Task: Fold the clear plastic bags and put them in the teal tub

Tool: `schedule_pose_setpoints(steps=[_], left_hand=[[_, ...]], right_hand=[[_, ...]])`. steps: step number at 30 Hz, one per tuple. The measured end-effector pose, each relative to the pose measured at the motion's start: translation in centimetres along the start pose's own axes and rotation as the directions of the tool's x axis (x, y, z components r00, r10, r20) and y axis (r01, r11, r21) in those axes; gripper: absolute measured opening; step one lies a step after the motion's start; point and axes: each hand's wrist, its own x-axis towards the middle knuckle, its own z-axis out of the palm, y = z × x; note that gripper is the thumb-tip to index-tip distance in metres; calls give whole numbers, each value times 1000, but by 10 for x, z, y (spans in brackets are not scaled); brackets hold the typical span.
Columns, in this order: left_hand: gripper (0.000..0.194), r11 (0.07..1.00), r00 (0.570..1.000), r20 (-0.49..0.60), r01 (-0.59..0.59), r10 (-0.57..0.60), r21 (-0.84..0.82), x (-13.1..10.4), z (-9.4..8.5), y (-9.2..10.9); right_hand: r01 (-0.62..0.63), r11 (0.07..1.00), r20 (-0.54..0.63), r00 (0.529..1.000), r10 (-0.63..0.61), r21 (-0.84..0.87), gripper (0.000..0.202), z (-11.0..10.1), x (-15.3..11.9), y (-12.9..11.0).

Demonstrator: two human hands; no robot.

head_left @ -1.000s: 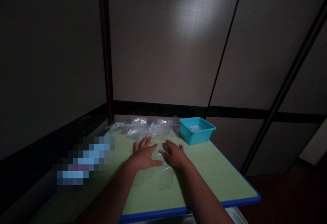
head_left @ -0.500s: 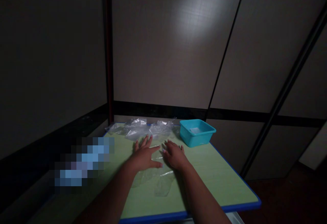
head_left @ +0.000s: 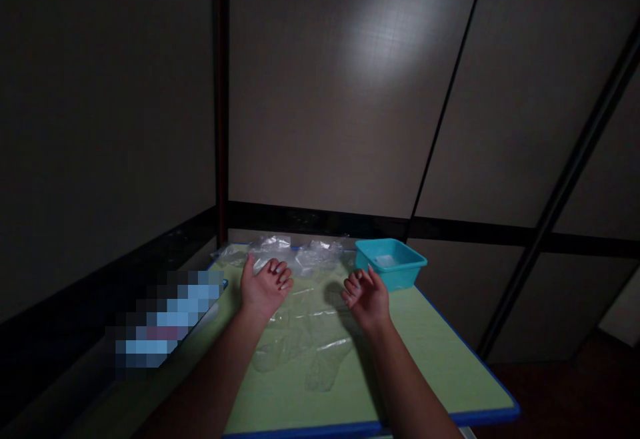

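Note:
A thin clear plastic bag (head_left: 305,339) lies spread flat and wrinkled on the pale green tabletop. My left hand (head_left: 265,290) is turned palm up over its far left part, thumb out and fingers loosely curled, with nothing in it. To the right, my right hand (head_left: 369,297) also faces palm up, its fingers half bent and holding nothing. Its shadow falls on the table, so it appears raised off the surface. Behind both hands, more crumpled clear plastic (head_left: 295,262) is heaped along the table's far edge.
A turquoise plastic basin (head_left: 405,276) stands at the back right, with something whitish inside. At the left edge lies a pixelated device-like object (head_left: 173,325). The green table (head_left: 435,365) has a blue rim. Dark panels rise behind and to the left.
Both hands were palm down, spread on the plastic bag. They have lifted off it, moved apart and turned palm up. The bag stays spread on the table.

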Motion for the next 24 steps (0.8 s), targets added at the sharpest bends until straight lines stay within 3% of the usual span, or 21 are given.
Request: schedule_pose_setpoints(steps=[6, 24], left_hand=[[43, 999, 997, 71, 10, -7, -46, 0, -5, 1], [43, 998, 989, 142, 45, -38, -42, 2, -8, 4]], right_hand=[[20, 993, 87, 996, -30, 114, 36, -4, -3, -1], [-53, 936, 141, 990, 3, 347, 32, -6, -3, -1]])
